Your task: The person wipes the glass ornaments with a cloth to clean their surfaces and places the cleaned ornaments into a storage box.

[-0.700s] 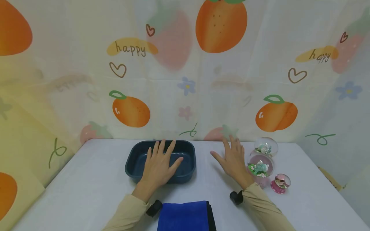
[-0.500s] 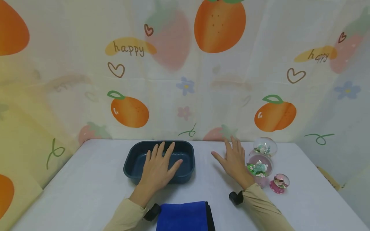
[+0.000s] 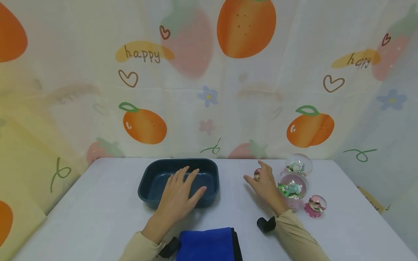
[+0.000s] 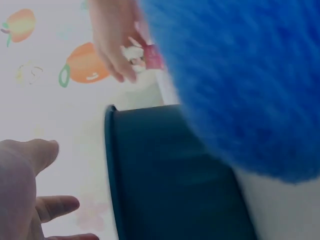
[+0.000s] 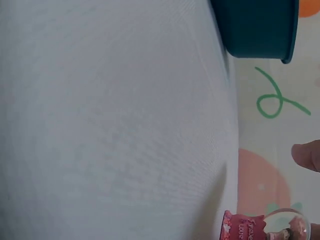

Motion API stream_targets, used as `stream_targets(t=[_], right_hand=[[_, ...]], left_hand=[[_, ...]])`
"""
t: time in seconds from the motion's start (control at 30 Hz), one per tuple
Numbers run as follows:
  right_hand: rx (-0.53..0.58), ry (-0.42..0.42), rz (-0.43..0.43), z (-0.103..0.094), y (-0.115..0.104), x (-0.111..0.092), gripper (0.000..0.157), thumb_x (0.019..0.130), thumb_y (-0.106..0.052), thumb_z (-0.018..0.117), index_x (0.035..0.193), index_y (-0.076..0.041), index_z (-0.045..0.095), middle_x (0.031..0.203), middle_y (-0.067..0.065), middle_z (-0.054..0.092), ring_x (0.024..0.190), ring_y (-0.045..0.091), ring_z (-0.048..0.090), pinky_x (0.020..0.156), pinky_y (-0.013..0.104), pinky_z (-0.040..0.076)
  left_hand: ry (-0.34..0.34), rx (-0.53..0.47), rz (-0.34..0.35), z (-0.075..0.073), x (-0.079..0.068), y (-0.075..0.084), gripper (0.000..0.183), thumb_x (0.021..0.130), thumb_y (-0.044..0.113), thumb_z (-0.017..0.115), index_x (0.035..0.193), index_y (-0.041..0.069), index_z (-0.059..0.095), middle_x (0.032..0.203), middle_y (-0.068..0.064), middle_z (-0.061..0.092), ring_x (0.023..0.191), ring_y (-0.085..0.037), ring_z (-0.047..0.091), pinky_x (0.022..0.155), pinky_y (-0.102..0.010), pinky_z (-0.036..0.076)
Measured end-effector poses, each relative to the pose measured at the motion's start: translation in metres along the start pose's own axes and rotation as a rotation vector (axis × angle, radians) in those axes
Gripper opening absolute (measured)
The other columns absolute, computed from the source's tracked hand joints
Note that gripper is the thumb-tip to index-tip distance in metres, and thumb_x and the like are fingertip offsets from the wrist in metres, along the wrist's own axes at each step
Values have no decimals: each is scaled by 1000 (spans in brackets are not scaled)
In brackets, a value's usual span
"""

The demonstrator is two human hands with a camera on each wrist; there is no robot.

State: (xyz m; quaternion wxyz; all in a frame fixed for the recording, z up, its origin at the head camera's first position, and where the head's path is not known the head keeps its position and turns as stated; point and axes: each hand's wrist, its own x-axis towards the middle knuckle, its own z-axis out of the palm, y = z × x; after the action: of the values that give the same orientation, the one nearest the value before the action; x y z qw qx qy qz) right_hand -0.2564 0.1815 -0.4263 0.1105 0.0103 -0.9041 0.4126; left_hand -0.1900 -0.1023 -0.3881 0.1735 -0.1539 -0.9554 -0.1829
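My left hand hovers over the near side of a dark teal basin, fingers spread and holding nothing. In the left wrist view its thumb and fingertips stand apart from the basin's wall. On the right, my right hand reaches toward a small snow globe, which it partly covers in the head view. This globe has a pink base with lettering; in the right wrist view my thumb stays apart from it, while a fingertip shows right beside its clear dome.
Right of my right hand stand a large snow globe with flowers, another clear globe behind it, and a small pink-based globe. A folded blue cloth with a black edge lies at the table's front. A fruit-print curtain hangs behind.
My right hand has come lower and its fingers have drawn closer together, so the small globe behind it now shows. My left hand has sunk slightly toward the near side of the basin.
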Motion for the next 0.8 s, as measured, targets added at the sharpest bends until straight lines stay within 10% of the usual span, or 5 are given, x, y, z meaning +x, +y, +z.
stream_targets(t=[0.4,0.8], right_hand=[[-4,-32,-36,2,6,-8,57,91,-5,59,138,15,33,131,39,50,127,49,48,107,58,39],[46,-87,-19,-1,10,-21,52,87,-3,69,131,11,43,123,32,59,110,39,61,92,48,53]], left_hand=[[-19,-105,164,-16,-9,22,54,89,40,72,136,16,58,143,-17,54,132,-39,51,108,-57,42],[-450,-238,283,-24,-16,33,50,94,41,65,139,22,55,132,0,61,118,-17,58,101,-42,49]])
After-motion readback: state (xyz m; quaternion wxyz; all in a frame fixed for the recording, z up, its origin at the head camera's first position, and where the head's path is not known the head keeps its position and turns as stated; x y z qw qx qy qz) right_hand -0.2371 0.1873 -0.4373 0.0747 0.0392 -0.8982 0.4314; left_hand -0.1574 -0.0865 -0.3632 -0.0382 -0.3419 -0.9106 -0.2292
